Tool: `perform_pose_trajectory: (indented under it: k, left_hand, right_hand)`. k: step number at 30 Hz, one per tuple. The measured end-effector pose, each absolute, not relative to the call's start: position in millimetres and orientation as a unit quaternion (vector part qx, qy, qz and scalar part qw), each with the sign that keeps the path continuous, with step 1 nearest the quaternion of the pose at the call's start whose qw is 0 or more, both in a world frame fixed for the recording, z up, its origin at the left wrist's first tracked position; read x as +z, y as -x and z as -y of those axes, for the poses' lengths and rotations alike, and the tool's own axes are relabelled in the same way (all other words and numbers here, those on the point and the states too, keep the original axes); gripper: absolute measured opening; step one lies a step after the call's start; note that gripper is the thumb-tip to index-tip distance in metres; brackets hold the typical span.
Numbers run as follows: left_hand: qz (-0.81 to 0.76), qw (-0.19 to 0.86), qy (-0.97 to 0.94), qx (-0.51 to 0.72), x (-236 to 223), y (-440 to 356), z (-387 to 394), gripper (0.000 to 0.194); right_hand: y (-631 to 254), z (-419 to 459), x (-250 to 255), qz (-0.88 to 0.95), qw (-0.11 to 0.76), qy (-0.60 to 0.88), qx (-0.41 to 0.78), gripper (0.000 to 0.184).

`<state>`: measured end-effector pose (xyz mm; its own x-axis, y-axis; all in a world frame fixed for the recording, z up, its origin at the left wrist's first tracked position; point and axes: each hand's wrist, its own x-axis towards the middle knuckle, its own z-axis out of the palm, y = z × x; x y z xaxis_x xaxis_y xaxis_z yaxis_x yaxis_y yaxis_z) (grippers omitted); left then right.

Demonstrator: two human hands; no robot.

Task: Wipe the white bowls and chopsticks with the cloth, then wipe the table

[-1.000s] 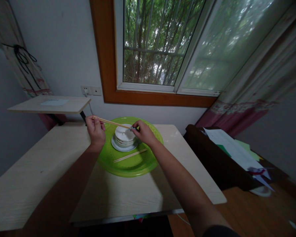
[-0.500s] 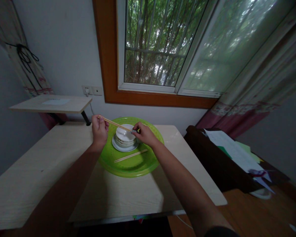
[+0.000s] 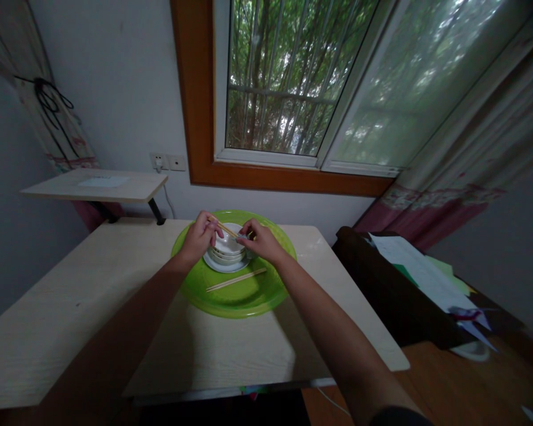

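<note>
Over the stacked white bowls (image 3: 227,258), my left hand (image 3: 201,235) is closed on a pair of light wooden chopsticks (image 3: 225,229). They slant down to my right hand (image 3: 260,239), which pinches a small greyish piece (image 3: 242,236) around them; it looks like cloth, but its kind is unclear. The bowls rest on a white plate (image 3: 211,264) inside a round green basin (image 3: 249,310). A second pair of chopsticks (image 3: 236,280) lies in the basin in front of the plate. My fingers partly cover the top bowl.
The basin stands on a pale wooden table (image 3: 93,302). A raised shelf (image 3: 62,184) is at the left rear, near a wall socket (image 3: 167,162). Right of the table is a dark brown piece of furniture (image 3: 373,284) with papers (image 3: 421,266) on it. A window is behind.
My left hand has moved right, closer to my right hand, and less of the chopsticks shows between them. The right hand has stayed in nearly the same place.
</note>
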<state>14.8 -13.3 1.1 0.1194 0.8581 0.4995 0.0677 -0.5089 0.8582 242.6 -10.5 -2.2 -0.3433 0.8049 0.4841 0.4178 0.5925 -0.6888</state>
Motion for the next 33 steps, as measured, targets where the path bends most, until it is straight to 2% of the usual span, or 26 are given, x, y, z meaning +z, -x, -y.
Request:
perform_pose_trajectory:
  k: [4, 11, 15, 21, 28, 33]
  left_hand:
    - [-0.343, 0.387, -0.684, 0.515, -1, -19, 13, 0.025]
    - [-0.36, 0.362, -0.724, 0.463, -2, -20, 13, 0.023]
    - [-0.365, 0.349, -0.707, 0.496, 0, -19, 14, 0.023]
    - [-0.407, 0.251, -0.664, 0.574, 6, -15, 16, 0.021]
    - [-0.409, 0.203, -0.534, 0.712, 1, -2, 4, 0.03]
    - [-0.42, 0.179, -0.493, 0.74, 0, 2, 0, 0.034]
  right_hand:
    - [-242, 11, -2, 0.78, 0.435, 0.389, 0.225, 0.025]
    - [-241, 12, 0, 0.78, 0.443, 0.381, 0.223, 0.024]
    - [-239, 14, 3, 0.779, 0.448, 0.378, 0.222, 0.024]
    - [-240, 9, -2, 0.787, 0.432, 0.384, 0.218, 0.022]
    - [-241, 5, -6, 0.796, 0.402, 0.4, 0.211, 0.02]
    - [-243, 5, -5, 0.799, 0.394, 0.403, 0.211, 0.019]
